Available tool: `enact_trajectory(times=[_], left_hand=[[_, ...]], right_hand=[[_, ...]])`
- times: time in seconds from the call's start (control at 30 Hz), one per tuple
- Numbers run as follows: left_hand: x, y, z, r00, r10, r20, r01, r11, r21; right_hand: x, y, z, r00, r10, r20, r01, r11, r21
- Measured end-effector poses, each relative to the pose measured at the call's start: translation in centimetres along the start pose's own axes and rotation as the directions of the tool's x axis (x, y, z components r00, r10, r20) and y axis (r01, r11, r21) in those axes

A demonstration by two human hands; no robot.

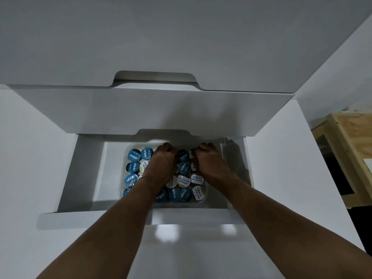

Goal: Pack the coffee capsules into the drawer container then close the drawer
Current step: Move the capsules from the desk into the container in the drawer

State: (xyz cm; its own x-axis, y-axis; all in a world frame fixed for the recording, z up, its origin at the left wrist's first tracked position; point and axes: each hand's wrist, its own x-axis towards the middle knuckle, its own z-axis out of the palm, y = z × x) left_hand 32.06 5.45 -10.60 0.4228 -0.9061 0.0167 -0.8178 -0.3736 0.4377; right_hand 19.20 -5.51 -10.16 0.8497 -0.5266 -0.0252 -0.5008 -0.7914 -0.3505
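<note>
Left hand [164,158], right hand [209,158] over container [128,147] — capsules [134,154] inside.

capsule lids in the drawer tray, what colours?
Mostly blue capsule lids, a few white-and-yellow lids; head view.

The picture is dim and greyish-blue. Light seems to come from above. It makes two pale shiny spots at 6 o'clock on the front panel [100,218] of the open drawer [66,178]. Inside the drawer it is darker, and the darkest shadow sits by its wall on the 3 o'clock side. The coffee capsules [133,155] in the middle look sharp, and their labels can be read. The arms [112,228] at 6 o'clock look dark and a bit soft. Straight edges bend near the picture's borders.
</note>
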Motion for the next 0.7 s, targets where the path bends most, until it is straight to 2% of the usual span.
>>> enact_trajectory(times=[0.4, 0.5, 0.7], left_hand=[[0.1, -0.3, -0.3, 1.000, 0.019, -0.006, -0.019, 1.000, -0.006], [-0.2, -0.4, -1.3, 1.000, -0.022, 0.019, 0.022, 1.000, 0.007], [-3.0, -0.1, -4.9, 0.991, -0.129, -0.033, 0.130, 0.991, 0.021]], right_hand=[[0.2, 0.1, -0.1, 1.000, 0.009, 0.000, -0.009, 1.000, 0.024], [-0.2, -0.1, -0.9, 1.000, 0.019, 0.008, -0.019, 0.999, 0.051], [-2.1, -1.3, -3.3, 0.999, 0.042, 0.021, -0.044, 0.997, 0.066]])
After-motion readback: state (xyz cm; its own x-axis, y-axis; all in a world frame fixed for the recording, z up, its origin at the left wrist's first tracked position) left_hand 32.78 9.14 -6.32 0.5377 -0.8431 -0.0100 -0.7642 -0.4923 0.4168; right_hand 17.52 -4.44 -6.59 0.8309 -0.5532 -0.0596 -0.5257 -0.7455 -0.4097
